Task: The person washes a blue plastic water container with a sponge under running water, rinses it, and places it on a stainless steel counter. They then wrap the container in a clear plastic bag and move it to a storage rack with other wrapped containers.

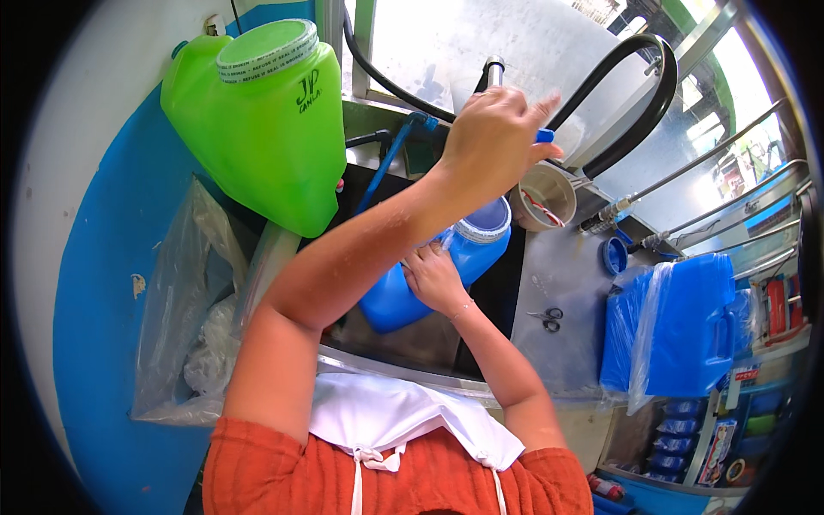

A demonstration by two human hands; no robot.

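My left hand (502, 133) is raised high near a steel spout (493, 75), curled around a small blue piece (544, 136) that is mostly hidden. Below it, my right hand (429, 273) grips the top of a blue jug (403, 305) near its round neck, partly hidden by my left forearm. The jug lies over a dark sink well. A tall green container (266, 137) stands at upper left beside a blue pipe (382, 167). A beige bucket (536, 210) with something red and white inside sits right of the jug.
Clear plastic bags (189, 318) hang at left. On the steel counter (549, 283) are scissors (549, 319), a small blue bowl (614, 256) and a plastic-wrapped blue container (678, 326). A black hose (644, 129) loops overhead, with metal pipes at right. Shelves with stacked blue items (678, 429) stand lower right.
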